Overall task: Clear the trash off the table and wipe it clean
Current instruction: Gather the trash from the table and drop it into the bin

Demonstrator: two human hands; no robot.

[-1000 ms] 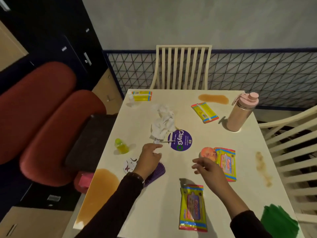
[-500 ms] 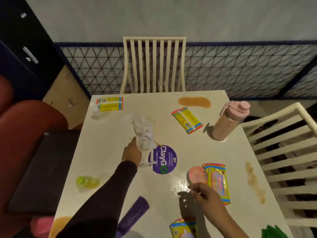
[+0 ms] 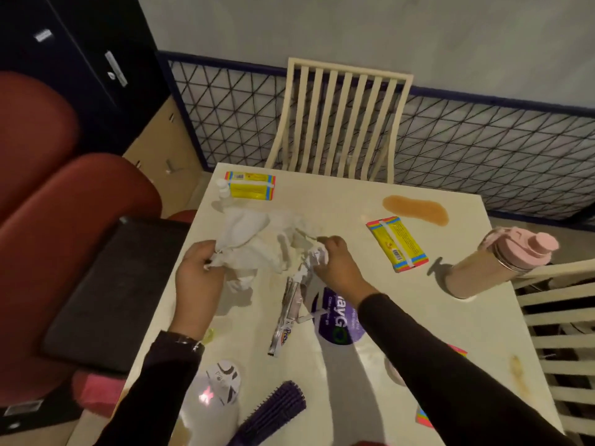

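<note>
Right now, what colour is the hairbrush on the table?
The hairbrush is purple, seen in head view.

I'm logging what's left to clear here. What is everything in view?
table: one, cream, centre.
white tissue: one, crumpled, table's far left, in left hand.
silver wrapper: one, table centre, top end in right hand.
yellow packets: two, far-left corner, right of centre.
small bottle: one, white, beside corner packet.
pink bottle: one, right edge.
purple disc: one, under right forearm.
purple brush: one, near edge.
spills: two, brown, far right, right edge.
chairs: two, cream, far side, right side.
red seat: one, left of table.
black pad: one, beside table's left edge.
left hand: grips tissue.
right hand: pinches wrapper.
</note>
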